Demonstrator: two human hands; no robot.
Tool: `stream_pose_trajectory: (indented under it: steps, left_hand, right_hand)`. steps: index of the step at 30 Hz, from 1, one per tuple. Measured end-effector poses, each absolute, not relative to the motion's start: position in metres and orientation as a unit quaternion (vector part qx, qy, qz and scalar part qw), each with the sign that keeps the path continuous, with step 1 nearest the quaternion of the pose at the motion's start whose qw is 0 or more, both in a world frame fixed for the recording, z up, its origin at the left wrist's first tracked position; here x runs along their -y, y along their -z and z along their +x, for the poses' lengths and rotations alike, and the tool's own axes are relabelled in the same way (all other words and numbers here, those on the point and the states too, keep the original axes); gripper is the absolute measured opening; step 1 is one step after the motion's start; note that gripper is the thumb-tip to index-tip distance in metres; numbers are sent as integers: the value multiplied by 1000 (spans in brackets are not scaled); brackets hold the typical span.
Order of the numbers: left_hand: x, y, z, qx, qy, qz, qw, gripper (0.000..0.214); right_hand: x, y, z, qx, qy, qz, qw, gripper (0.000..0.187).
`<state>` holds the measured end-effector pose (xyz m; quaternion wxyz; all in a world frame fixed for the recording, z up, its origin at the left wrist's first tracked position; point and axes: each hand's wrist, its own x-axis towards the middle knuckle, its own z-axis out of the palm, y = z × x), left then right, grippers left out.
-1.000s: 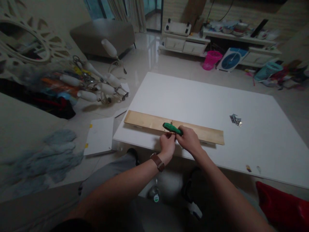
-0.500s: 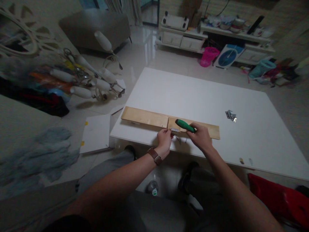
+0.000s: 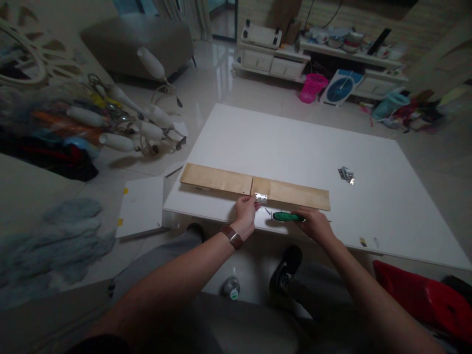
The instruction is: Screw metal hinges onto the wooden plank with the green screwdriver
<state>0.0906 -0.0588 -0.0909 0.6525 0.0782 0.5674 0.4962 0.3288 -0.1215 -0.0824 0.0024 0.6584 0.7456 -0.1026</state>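
My left hand (image 3: pixel 246 212) pinches a small shiny metal bracket (image 3: pixel 261 198) with holes at the near edge of a long wooden board (image 3: pixel 217 179). The board lies across a white panel (image 3: pixel 291 142), and a seam crosses it close to the bracket. My right hand (image 3: pixel 316 225) is closed on a green-handled screwdriver (image 3: pixel 287 217), held nearly level with its handle end pointing left. What looks like its thin shaft shows just right of the hand. A screw-like piece (image 3: pixel 267 211) lies between my hands.
Several metal brackets (image 3: pixel 346 175) lie in a pile on the panel's right side. Small bits (image 3: pixel 363 242) sit near its front edge. A white box-like piece (image 3: pixel 140 206) is on the floor at left, a clear bottle (image 3: pixel 231 287) by my feet, a red object (image 3: pixel 413 295) at lower right.
My right hand has brought the screwdriver down and toward me, off the board, turning its handle level. The bracket in my left hand now shows more of its face. The view has shifted slightly.
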Motion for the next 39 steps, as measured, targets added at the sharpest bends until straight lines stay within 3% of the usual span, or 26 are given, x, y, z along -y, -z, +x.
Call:
stream_pose_trajectory:
  steps: [15, 25, 39]
  left_hand:
    - [63, 93, 89, -535, -473, 76, 696, 19]
    - [64, 87, 90, -528, -469, 75, 704, 22]
    - [62, 94, 94, -533, -485, 125, 682, 21]
  right_hand:
    - [123, 85, 330, -709, 126, 694, 24, 30]
    - [127, 95, 322, -695, 120, 708, -26, 38]
    - [106, 60, 287, -631, 153, 704, -288, 27]
